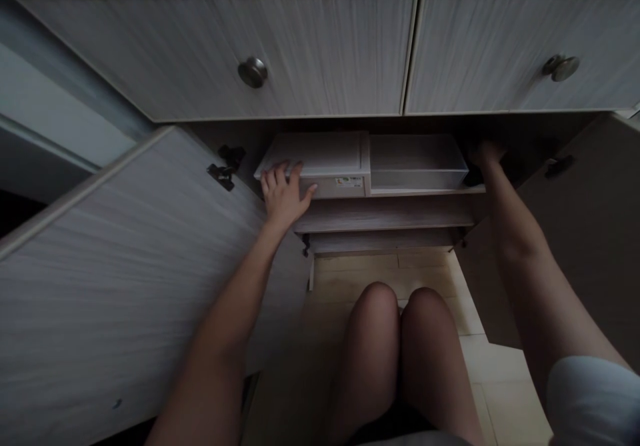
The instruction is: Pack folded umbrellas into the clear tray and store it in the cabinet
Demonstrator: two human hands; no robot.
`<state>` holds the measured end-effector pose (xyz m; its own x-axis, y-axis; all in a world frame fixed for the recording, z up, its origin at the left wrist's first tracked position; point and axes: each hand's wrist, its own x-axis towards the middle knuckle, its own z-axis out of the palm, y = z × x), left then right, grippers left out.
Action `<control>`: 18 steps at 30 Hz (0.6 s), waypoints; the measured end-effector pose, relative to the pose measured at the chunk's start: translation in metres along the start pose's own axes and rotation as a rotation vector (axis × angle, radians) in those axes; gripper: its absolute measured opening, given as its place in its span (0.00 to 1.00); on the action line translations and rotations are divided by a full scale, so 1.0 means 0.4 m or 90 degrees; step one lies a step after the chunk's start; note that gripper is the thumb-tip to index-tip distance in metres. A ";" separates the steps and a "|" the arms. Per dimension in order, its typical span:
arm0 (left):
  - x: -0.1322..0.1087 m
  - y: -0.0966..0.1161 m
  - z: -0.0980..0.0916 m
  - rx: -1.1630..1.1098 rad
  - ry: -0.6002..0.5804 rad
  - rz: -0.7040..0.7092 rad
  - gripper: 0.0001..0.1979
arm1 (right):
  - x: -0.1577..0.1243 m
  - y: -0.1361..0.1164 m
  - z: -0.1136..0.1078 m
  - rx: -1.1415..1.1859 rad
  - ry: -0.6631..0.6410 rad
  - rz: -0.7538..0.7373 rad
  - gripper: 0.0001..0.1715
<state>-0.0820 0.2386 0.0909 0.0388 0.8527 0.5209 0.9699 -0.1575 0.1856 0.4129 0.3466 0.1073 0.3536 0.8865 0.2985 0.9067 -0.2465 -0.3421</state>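
My left hand [284, 198] rests with fingers spread on the front top edge of a whitish storage box [320, 153], near its left corner. A small printed label [349, 182] sits on the front of that box. My right hand [487, 153] reaches into the dark right end of the same shelf; its fingers are lost in shadow, beside a dark thing I cannot make out. Between the hands stands a clear plastic bin [417, 159], touching or very close to the whitish box. Nothing shows inside the bin.
Cabinet doors stand open on the left [125, 286] and the right [575, 233]. Two drawers with round knobs [253, 73] are above the opening. A lower shelf [385, 213] lies beneath the boxes. My bent knees [377, 306] are over the tiled floor [360, 264].
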 end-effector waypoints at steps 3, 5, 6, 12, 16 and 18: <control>0.001 0.003 -0.002 -0.005 -0.003 -0.003 0.32 | -0.079 -0.031 0.002 0.089 0.041 -0.158 0.27; 0.001 0.008 -0.004 -0.013 -0.002 -0.006 0.31 | -0.146 -0.040 0.010 0.086 0.038 -0.290 0.26; 0.000 0.012 -0.005 -0.016 0.000 -0.010 0.30 | -0.176 -0.041 0.015 0.065 0.023 -0.335 0.26; 0.000 0.034 -0.008 -0.041 0.017 -0.036 0.28 | -0.226 -0.026 0.029 -0.014 -0.048 -0.388 0.24; 0.011 0.031 0.002 -0.060 0.019 -0.034 0.28 | -0.201 -0.025 0.034 -0.032 -0.060 -0.375 0.24; 0.023 0.029 0.011 -0.063 0.021 -0.036 0.28 | -0.197 -0.029 0.036 -0.030 -0.049 -0.376 0.23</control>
<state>-0.0693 0.2466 0.0942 -0.0252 0.8450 0.5342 0.9421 -0.1587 0.2955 0.3712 0.2852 0.0750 -0.2296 0.9039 0.3608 0.9546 0.2814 -0.0977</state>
